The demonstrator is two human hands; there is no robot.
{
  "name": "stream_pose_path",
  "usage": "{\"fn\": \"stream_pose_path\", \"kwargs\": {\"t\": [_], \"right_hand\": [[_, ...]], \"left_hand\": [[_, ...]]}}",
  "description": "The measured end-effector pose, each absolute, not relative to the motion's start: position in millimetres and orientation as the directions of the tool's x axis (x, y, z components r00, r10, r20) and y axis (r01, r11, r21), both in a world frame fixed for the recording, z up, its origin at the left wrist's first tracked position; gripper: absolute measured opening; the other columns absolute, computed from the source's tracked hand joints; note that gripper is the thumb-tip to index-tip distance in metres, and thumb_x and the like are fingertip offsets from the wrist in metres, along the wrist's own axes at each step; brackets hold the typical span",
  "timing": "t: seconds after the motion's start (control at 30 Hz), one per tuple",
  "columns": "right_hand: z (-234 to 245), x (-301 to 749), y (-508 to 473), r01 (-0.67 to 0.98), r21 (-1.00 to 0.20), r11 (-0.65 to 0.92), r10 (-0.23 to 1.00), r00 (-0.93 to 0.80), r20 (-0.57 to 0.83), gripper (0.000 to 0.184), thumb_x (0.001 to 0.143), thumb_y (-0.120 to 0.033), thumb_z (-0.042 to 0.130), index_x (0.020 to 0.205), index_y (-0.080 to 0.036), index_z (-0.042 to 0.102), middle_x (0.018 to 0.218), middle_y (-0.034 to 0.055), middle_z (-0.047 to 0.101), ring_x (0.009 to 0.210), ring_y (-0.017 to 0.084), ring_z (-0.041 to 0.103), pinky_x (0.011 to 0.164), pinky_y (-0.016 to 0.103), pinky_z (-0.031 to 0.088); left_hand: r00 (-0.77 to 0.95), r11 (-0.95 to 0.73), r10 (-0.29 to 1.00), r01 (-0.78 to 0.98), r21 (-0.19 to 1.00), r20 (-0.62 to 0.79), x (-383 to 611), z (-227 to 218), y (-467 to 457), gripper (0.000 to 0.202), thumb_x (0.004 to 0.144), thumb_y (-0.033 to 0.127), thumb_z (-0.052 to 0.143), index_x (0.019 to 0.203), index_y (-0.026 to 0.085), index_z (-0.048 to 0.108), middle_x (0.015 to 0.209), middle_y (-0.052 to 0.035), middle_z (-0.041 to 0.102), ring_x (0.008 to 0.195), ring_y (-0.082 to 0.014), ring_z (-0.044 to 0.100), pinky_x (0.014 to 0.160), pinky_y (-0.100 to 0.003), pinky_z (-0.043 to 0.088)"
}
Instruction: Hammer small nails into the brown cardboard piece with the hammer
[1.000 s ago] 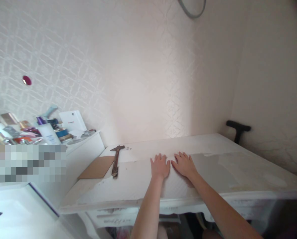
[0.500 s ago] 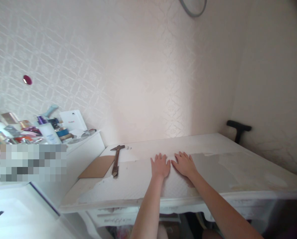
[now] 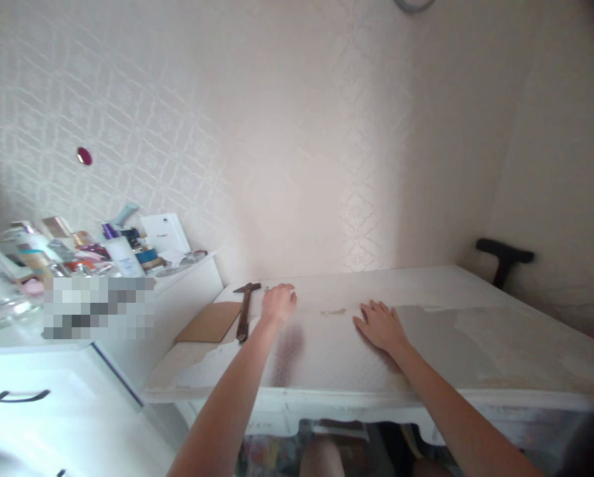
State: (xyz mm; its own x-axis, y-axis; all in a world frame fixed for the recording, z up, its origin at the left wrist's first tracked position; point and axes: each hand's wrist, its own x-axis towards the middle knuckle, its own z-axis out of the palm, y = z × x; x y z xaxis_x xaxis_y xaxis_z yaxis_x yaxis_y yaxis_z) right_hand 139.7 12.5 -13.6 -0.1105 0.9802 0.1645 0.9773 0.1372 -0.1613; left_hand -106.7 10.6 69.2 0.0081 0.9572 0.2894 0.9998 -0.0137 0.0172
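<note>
My left hand (image 3: 279, 303) is over the back left of the white table (image 3: 327, 351), just right of a hammer (image 3: 246, 315). Its fingers curl down toward the surface, and whatever they may hold is hidden. A small dark mark or item (image 3: 266, 288), too small to name, shows beside its knuckles. My right hand (image 3: 380, 324) lies flat on the tabletop near the middle, fingers spread, holding nothing. The hammer has a dark head at the back and a worn brown handle toward me. Left of it lies a brown flat sheet (image 3: 208, 322).
A white cabinet (image 3: 122, 371) stands against the table's left side, crowded with bottles (image 3: 122, 255), jars and a white box (image 3: 165, 232). Patterned wall closes off the back. A black T-shaped handle (image 3: 504, 255) rises behind the table's right edge.
My left hand has left its place beside the right one and moved left and back, close to the hammer. My right hand stays flat on the table. The view has shifted slightly left.
</note>
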Motion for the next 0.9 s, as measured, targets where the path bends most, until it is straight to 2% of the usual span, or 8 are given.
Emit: {"fn": "stream_pose_path", "kwargs": {"t": [0.13, 0.2, 0.33, 0.47, 0.77, 0.9], "right_hand": [[-14.5, 140.3, 12.7, 0.977, -0.161, 0.141, 0.98, -0.114, 0.163, 0.054, 0.093, -0.044, 0.035, 0.134, -0.013, 0.049, 0.144, 0.0171, 0.039, 0.134, 0.032, 0.03, 0.106, 0.051, 0.022], [-15.6, 140.4, 13.1, 0.977, -0.158, 0.142, 0.979, -0.115, 0.17, 0.054, 0.092, -0.044, 0.034, 0.134, -0.013, 0.049, 0.144, 0.0168, 0.039, 0.134, 0.032, 0.029, 0.106, 0.052, 0.022], [-18.9, 140.9, 15.0, 0.98, -0.147, 0.137, 0.978, -0.11, 0.175, 0.054, 0.092, -0.045, 0.033, 0.133, -0.014, 0.05, 0.144, 0.016, 0.039, 0.134, 0.033, 0.029, 0.106, 0.052, 0.023], [-22.2, 141.9, 17.2, 0.981, -0.138, 0.138, 0.976, -0.111, 0.185, 0.054, 0.092, -0.045, 0.033, 0.133, -0.014, 0.05, 0.143, 0.0161, 0.041, 0.133, 0.033, 0.031, 0.105, 0.052, 0.024], [-22.4, 142.7, 18.0, 0.98, -0.142, 0.143, 0.976, -0.115, 0.185, 0.054, 0.092, -0.045, 0.033, 0.133, -0.015, 0.05, 0.143, 0.0162, 0.04, 0.133, 0.033, 0.031, 0.105, 0.052, 0.024], [-21.3, 142.5, 17.4, 0.979, -0.144, 0.143, 0.978, -0.117, 0.175, 0.054, 0.092, -0.045, 0.033, 0.134, -0.014, 0.05, 0.144, 0.0163, 0.04, 0.133, 0.032, 0.031, 0.106, 0.052, 0.023]], "left_hand": [[-0.232, 0.268, 0.929, 0.959, -0.095, 0.288, -181.2, 79.3, -3.2, 0.036, 0.088, 0.021, 0.038, 0.117, 0.02, 0.061, 0.117, -0.0103, 0.065, 0.108, -0.0241, 0.06, 0.096, -0.04, 0.042], [-0.3, 0.324, 0.938, 0.938, -0.127, 0.173, -209.1, 75.2, -11.5, 0.036, 0.086, 0.022, 0.042, 0.118, 0.02, 0.059, 0.119, -0.012, 0.063, 0.109, -0.0279, 0.06, 0.092, -0.044, 0.045], [-0.353, 0.359, 0.933, 0.92, -0.157, 0.07, -240.7, 61.8, -23.2, 0.037, 0.086, 0.021, 0.042, 0.119, 0.016, 0.058, 0.127, -0.0155, 0.058, 0.116, -0.0292, 0.056, 0.092, -0.042, 0.046], [-0.373, 0.366, 0.928, 0.916, -0.167, -0.016, -247.7, 56.5, -28.3, 0.035, 0.085, 0.018, 0.044, 0.116, 0.014, 0.059, 0.124, -0.0167, 0.059, 0.114, -0.0282, 0.057, 0.09, -0.039, 0.048], [-0.283, 0.271, 0.958, 0.947, -0.174, -0.047, -233.0, 56.3, -27.4, 0.036, 0.079, 0.014, 0.054, 0.114, 0.017, 0.06, 0.122, -0.0156, 0.061, 0.112, -0.028, 0.059, 0.088, -0.036, 0.049], [-0.274, 0.261, 0.96, 0.948, -0.184, -0.048, -229.0, 54.4, -23.5, 0.034, 0.08, 0.01, 0.052, 0.112, 0.017, 0.061, 0.12, -0.0155, 0.062, 0.111, -0.0281, 0.059, 0.088, -0.036, 0.049]]}}
